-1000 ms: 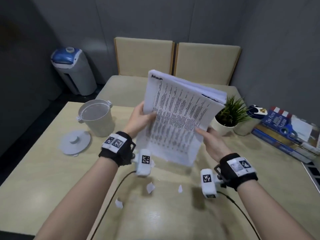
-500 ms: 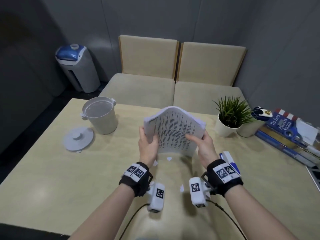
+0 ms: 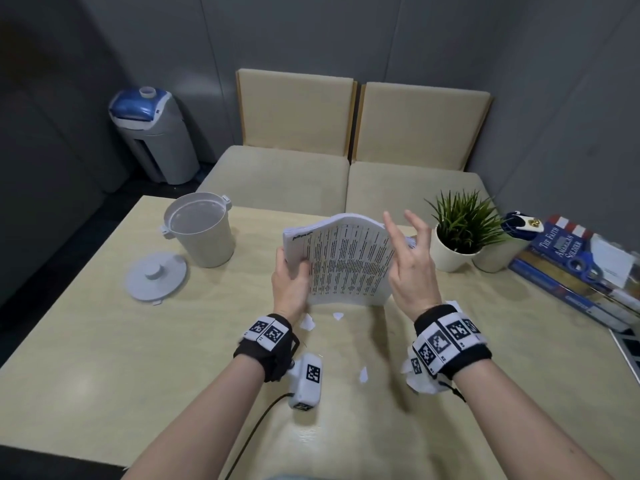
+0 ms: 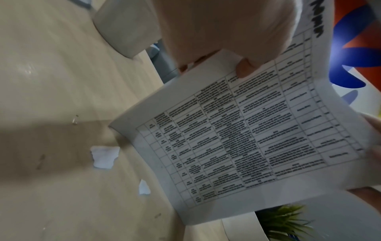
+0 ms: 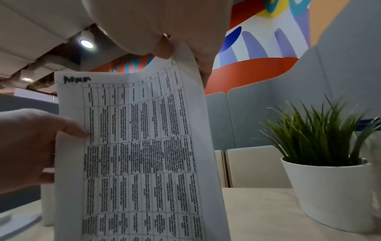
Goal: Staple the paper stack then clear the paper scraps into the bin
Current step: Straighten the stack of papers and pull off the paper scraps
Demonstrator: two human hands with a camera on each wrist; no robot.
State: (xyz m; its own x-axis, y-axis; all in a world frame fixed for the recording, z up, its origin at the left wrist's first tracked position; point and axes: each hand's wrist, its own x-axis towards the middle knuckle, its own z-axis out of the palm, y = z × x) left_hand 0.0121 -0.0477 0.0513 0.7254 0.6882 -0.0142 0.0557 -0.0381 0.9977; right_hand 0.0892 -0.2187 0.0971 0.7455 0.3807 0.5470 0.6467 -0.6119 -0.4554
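Head view showed the left hand (image 3: 290, 285) gripping the paper stack (image 3: 341, 261) upright on the tabletop (image 3: 104, 341); the right hand (image 3: 410, 268) steadied its right edge, fingers spread.

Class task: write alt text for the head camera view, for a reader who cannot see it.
A person's left hand grips a printed paper stack standing on a table, while the right hand hovers open beside it. Torn paper scraps lie nearby, left of them a lidless bin.

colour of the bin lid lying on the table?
Pale grey-white lid, same as the bin; head view shows it best.
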